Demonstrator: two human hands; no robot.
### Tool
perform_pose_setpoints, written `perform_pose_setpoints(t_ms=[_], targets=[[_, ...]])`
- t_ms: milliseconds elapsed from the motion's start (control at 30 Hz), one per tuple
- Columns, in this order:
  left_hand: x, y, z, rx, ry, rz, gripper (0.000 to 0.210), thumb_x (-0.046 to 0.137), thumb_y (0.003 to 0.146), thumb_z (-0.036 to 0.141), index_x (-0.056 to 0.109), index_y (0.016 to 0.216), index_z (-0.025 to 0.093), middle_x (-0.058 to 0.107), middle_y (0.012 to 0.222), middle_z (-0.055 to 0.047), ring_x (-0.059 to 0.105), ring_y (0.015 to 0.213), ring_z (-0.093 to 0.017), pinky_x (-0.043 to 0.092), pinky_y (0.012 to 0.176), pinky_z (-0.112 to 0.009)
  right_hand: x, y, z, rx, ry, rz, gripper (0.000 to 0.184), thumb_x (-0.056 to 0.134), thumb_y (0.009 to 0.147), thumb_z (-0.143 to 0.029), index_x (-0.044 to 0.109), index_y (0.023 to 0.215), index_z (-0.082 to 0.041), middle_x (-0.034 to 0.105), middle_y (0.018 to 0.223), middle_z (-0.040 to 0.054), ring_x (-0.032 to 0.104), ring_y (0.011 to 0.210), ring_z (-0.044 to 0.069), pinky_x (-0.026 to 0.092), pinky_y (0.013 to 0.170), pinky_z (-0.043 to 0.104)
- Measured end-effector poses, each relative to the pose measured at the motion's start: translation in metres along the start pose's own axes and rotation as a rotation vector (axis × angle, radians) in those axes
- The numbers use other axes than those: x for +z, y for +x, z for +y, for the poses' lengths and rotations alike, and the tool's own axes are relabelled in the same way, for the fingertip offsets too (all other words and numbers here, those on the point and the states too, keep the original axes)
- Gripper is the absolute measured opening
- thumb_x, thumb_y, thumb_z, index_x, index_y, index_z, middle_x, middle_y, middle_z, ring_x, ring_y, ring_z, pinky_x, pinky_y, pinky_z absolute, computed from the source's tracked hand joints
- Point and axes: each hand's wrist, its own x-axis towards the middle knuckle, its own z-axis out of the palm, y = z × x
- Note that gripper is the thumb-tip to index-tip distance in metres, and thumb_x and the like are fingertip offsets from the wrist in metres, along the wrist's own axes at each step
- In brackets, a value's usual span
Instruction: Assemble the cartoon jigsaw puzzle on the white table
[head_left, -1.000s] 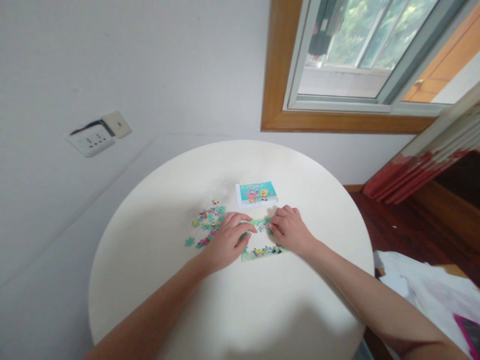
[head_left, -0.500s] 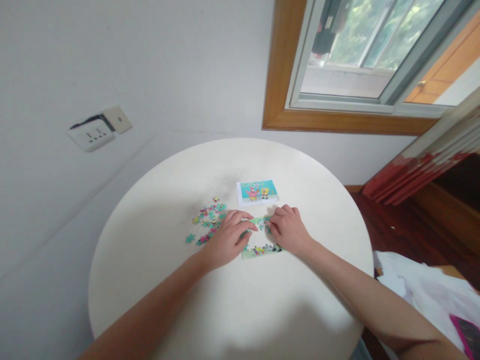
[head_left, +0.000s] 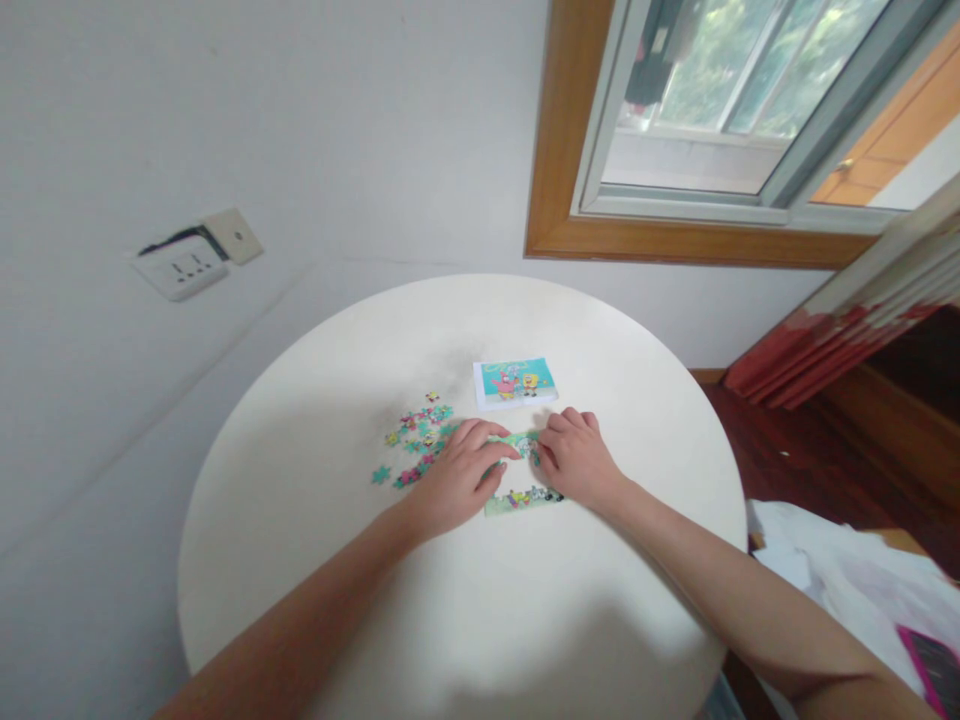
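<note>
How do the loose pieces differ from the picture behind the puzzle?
The pieces are small and knobbly; the picture is larger and rectangular. The pieces are many and scattered beside the left hand; the picture is single, farther back. Both rest on the table and show teal.

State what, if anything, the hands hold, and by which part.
Cannot be told: left hand and right hand are at the green-edged rectangular puzzle; any hold is hidden.
</note>
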Motion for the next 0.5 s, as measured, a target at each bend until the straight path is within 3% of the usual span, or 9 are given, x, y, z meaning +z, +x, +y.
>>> perform_pose_setpoints(t_ms=[133, 500], targets=[[0.0006, 0.0008, 0.0045, 0.053, 0.093, -0.051, 0.038, 0.047, 0.09, 0.013, 0.06, 0.122, 0.028, 0.052, 0.132, -0.007, 0.039, 0.125, -0.026, 0.031, 0.107, -0.049, 0.0002, 0.0002, -0.0001, -0.006, -0.004, 0.004, 0.026, 0.046, 0.091, -0.028, 0.065, 0.077, -0.018, 0.06, 0.086, 0.0084, 0.046, 0.093, 0.024, 0.028, 0.08, 0.04], [-0.0011, 0.0038, 0.0083, 0.08, 0.136, -0.061, 0.037, 0.049, 0.089, 0.012, 0.064, 0.119, 0.028, 0.056, 0.13, -0.006, 0.042, 0.123, -0.027, 0.031, 0.107, -0.05, -0.0016, 0.0007, -0.0015, -0.009, -0.024, 0.002, 0.027, 0.046, 0.091, -0.03, 0.066, 0.078, -0.018, 0.06, 0.086, 0.0085, 0.046, 0.093, 0.024, 0.027, 0.08, 0.041]])
